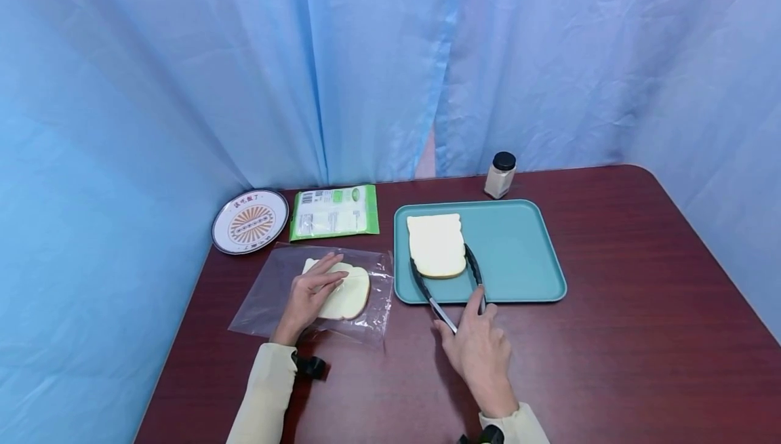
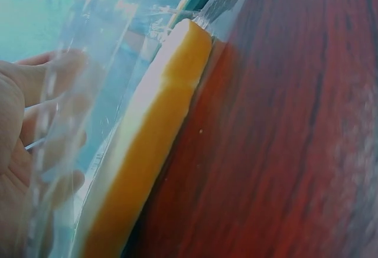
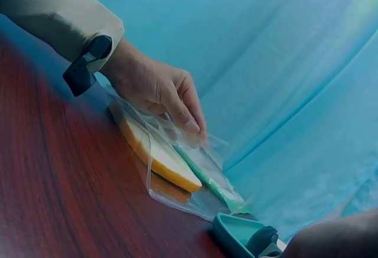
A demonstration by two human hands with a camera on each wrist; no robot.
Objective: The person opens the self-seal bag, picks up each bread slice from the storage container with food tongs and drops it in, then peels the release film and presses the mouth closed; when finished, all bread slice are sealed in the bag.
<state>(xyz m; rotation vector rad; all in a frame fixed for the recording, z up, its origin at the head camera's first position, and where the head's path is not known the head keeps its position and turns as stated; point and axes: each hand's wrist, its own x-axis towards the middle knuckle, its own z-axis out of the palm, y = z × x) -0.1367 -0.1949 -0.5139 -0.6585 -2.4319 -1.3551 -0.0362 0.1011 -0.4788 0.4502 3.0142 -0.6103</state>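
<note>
The left hand [image 1: 310,298] was over a clear plastic bag [image 1: 259,305], its thumb and fingertips brought together and pinching the upper film, which rose above the bread in the right wrist view. Inside the bag a slice of white bread [image 1: 349,299] lay flat, its brown crust facing the left wrist camera.

The right hand [image 1: 478,356] was wrapped around a pair of kitchen tongs [image 1: 441,313], whose black-tipped arms stood spread apart. They straddled a second bread slice [image 1: 436,244], one tip at its seven-to-eight o'clock edge, the other near three o'clock; whether both tips touched the crust could not be told. That slice lay flat in the nine o'clock half of a teal rectangular tray [image 1: 518,254]. The bag was at about nine o'clock from the tray, its near edge just beside the rim.

At twelve o'clock from the bag lay a green-and-white food packet [image 1: 333,213], and between ten and eleven o'clock a round plate [image 1: 251,224] with an orange sunburst. A black-lidded seasoning jar [image 1: 500,176] stood between twelve and one o'clock from the tray. Everything rested on a dark red wood-grain table [image 1: 641,281], with pale blue curtains [image 1: 372,57] along its twelve o'clock side.
</note>
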